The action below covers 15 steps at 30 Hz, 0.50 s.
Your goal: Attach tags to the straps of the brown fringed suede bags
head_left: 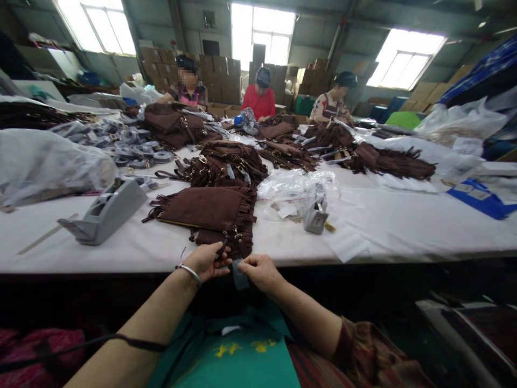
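A dark brown fringed bag (197, 207) lies flat at the front edge of the table, its zipper and metal clasps facing me. My left hand (212, 260) is at the bag's near edge, its fingers curled around a brown strap end by the clasp. Just to the right, my right hand (260, 271) pinches a small clear plastic piece (240, 276) that hangs below the table edge. Both hands are close together, with the bag's metal ring just above them.
A grey tape dispenser (105, 213) stands left of the bag, and a smaller dispenser (316, 215) stands right beside crumpled clear plastic (291, 186). Piled brown bags (226, 161) and wrapped grey straps (133, 145) lie behind. Several people sit across the table (404, 221).
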Each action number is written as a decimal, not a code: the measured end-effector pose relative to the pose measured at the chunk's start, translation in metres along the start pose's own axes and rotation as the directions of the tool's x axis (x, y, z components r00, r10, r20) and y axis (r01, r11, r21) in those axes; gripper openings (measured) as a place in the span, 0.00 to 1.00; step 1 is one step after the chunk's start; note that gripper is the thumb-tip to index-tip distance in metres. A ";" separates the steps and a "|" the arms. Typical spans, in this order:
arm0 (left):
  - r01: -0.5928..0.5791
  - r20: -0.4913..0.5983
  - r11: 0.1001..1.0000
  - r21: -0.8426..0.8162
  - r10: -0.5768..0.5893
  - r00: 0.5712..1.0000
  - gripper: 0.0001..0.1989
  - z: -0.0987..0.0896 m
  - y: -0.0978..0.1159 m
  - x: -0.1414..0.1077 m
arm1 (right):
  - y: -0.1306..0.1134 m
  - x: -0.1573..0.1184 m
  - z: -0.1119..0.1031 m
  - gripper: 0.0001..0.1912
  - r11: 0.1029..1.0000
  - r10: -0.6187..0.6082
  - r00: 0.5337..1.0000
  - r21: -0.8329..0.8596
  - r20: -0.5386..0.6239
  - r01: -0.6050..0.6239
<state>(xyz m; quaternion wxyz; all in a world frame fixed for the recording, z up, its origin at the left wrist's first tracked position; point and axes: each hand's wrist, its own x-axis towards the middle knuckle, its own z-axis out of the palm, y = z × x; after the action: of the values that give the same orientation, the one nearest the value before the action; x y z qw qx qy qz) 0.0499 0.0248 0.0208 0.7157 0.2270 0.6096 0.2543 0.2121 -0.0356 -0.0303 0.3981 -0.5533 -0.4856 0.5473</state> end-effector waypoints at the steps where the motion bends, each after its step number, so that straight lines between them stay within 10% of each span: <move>1: 0.001 -0.008 1.000 0.006 -0.001 1.000 0.11 0.001 0.000 0.000 | 0.001 0.000 -0.001 0.12 1.000 -0.006 1.000 -0.010 -0.003 0.006; 15: -0.216 -0.015 0.911 0.350 0.236 0.972 0.03 0.001 -0.008 0.006 | 0.003 -0.003 -0.005 0.11 0.999 -0.026 0.999 -0.022 -0.019 0.025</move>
<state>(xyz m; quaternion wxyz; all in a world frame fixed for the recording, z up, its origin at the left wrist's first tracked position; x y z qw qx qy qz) 0.0526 0.0223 0.0109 0.6126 0.4110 0.6346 0.2305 0.2176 -0.0390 -0.0326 0.4036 -0.5567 -0.4947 0.5314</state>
